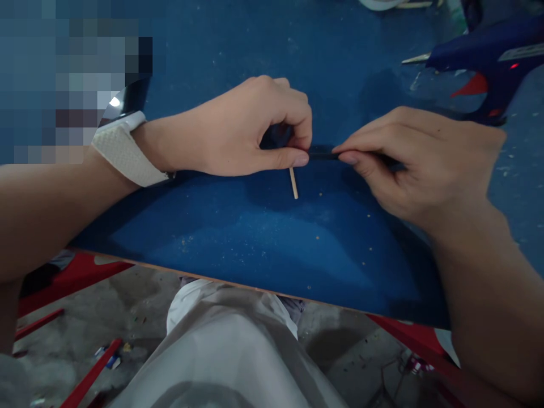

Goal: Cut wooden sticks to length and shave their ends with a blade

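Observation:
A thin dark strip (322,155) spans the gap between my two hands, low over the blue table. My left hand (255,130) pinches its left end between thumb and curled fingers. The fingertips of my right hand (408,158) close on the strip's right part. Below my left thumb, a short pale wooden stick (294,183) points toward the table's front edge; its upper end is hidden by the thumb, so whether it is held or lies on the table cannot be told.
At the upper right lies a blue glue gun (480,65) with a red trigger, its metal tip pointing left. Part of a white round object (378,3) shows at the top. The blue table (255,226) bears small specks, and its front edge crosses above my lap.

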The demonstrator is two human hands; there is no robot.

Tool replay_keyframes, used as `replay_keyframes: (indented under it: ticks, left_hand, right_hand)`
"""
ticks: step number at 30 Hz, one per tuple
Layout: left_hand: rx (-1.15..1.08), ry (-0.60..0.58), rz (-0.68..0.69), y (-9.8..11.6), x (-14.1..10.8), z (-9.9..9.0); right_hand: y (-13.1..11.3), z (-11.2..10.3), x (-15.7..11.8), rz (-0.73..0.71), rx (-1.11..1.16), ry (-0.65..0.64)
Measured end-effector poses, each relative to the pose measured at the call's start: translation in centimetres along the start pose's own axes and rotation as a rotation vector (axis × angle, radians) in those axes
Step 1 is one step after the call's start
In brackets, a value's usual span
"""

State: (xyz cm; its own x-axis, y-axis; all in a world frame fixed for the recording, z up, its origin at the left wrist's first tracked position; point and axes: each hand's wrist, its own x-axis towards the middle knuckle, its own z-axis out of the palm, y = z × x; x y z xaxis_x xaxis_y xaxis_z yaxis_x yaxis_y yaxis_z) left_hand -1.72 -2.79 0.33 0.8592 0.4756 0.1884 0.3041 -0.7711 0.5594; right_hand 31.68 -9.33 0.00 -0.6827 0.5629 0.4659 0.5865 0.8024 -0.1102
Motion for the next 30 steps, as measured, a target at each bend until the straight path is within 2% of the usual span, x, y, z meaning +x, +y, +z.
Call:
replay_keyframes:
  ticks: [21,30]
  left_hand:
    - [-0.123,-0.067,-0.125,-0.26,0.76,-0.07]
    - [-0.104,-0.129,-0.075,-0.31,0.60,-0.24]
  right_hand:
    - [-0.02,0.44,-0.21,0.085,0.048,0.063]
    - [-0.09,0.39,-0.03,0.105,0.036,0.054]
